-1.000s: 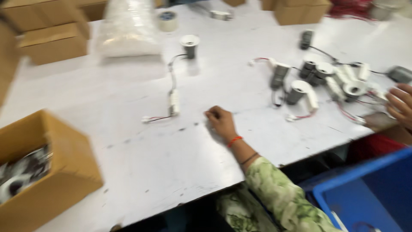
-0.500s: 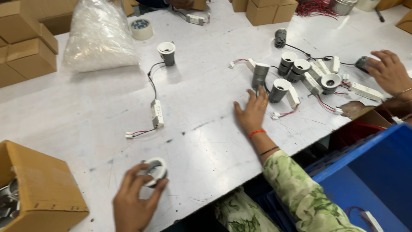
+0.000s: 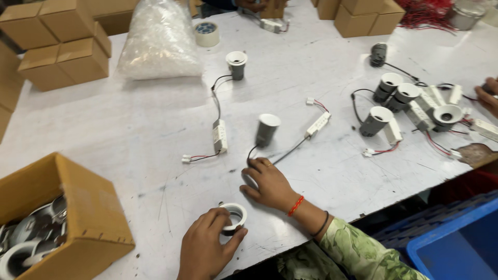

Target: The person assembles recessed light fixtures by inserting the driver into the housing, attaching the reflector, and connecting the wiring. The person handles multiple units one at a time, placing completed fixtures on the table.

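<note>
While the left hand curls its fingers around a white ring-shaped lamp trim at the near edge of the white table, pinching its rim between thumb and fingertips, the right hand lies palm down just beyond it with fingers loosely bent and holding nothing, its fingertips touching the black cable that runs from a grey spotlight standing close in front. The right wrist, wearing an orange thread and a dark band, comes in from a green patterned sleeve. That cable leads on to a small white driver. Left of the hands sits an open cardboard box with more round parts inside. Farther out lie a second spotlight with its driver, a cluster of grey spotlights, a clear plastic bag, a tape roll and stacked cartons. Another person's hand shows at the right edge.
</note>
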